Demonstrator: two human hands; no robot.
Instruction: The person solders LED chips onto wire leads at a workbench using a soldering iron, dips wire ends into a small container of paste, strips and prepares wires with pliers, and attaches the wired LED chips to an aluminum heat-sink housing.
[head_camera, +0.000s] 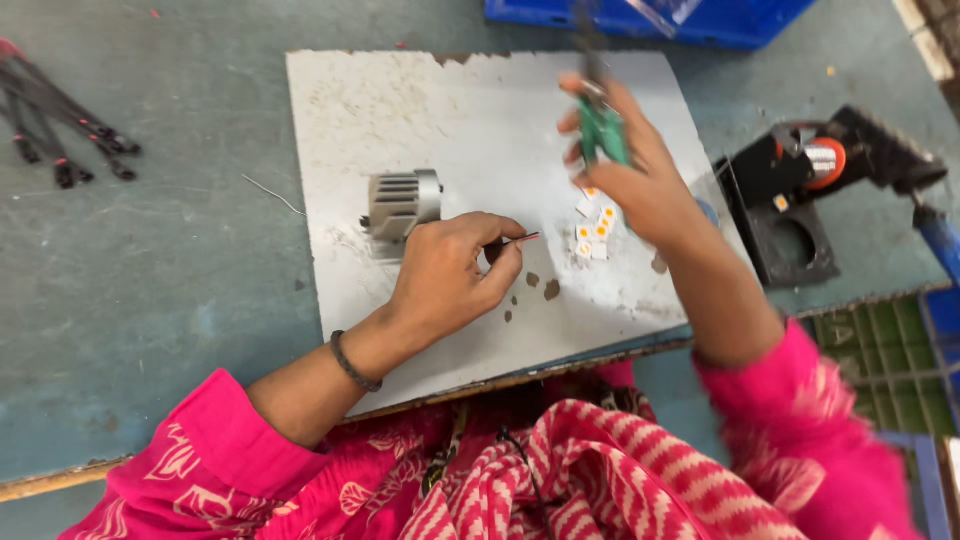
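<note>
Pink patterned sleeves and a striped scarf fill the bottom edge, closest to the lens. Past that, the left hand sits on a scuffed white board, fingers pinched tight on a thin wire with a reddish tip, right next to a small finned metal housing. Right hand is lifted off the board, wrapped around a green-handled tool, looks like tweezers or small cutters, though motion blur makes it hard to call.

Progress-wise I'd guess early to middle: a little pile of square white chips with yellow centres lies loose under the right hand, and the housing looks bare, nothing mounted that I can see.

Hard to read: the wire's far end is buried in the fingers, the tool tip blurs into the blue crate up top, and the black fixture at right is partly cut off.
</note>
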